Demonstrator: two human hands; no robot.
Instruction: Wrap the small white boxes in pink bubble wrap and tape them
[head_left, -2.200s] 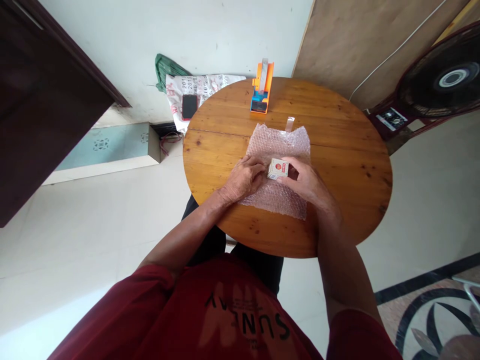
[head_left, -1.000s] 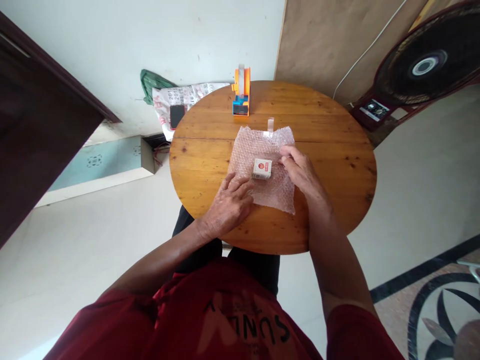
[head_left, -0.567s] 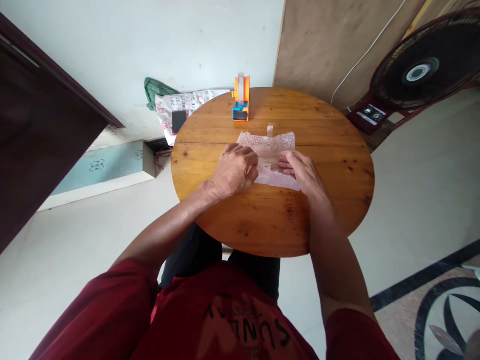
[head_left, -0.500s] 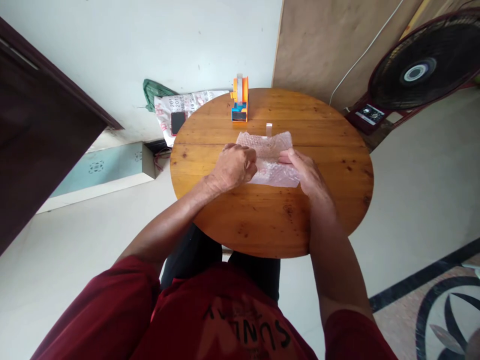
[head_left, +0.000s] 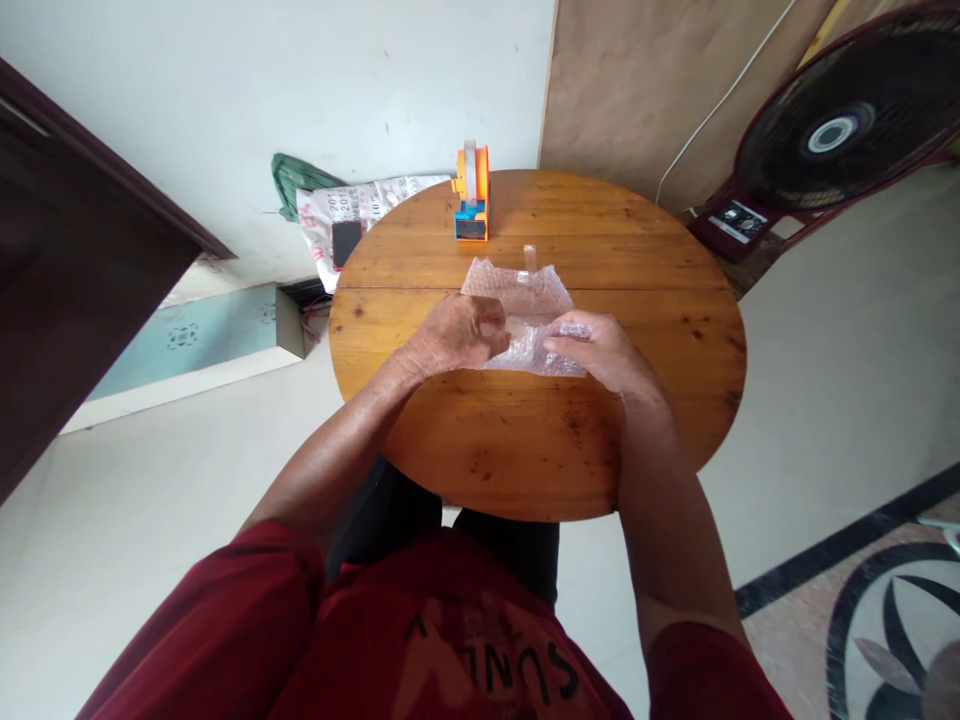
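Observation:
Pinkish clear bubble wrap (head_left: 517,290) lies on the round wooden table (head_left: 525,440), with a short strip of clear tape (head_left: 530,258) at its far edge. My left hand (head_left: 463,332) is at the wrap's left side, its fingers curled against it; whether they pinch the sheet is hard to see. The right side of the wrap is folded up between the thumb and fingers of my right hand (head_left: 596,350). Whatever the wrap may enclose cannot be made out.
An orange and blue tape dispenser (head_left: 471,190) stands at the table's far edge. Beyond the left edge are a printed white bag (head_left: 315,215), a dark phone (head_left: 346,243) and a green bag (head_left: 300,180). A fan (head_left: 832,135) stands at the right.
My right hand has closed on the wrap's right edge and lifted it inward. The left hand's fingers have shifted slightly on the left side. The view has moved a little.

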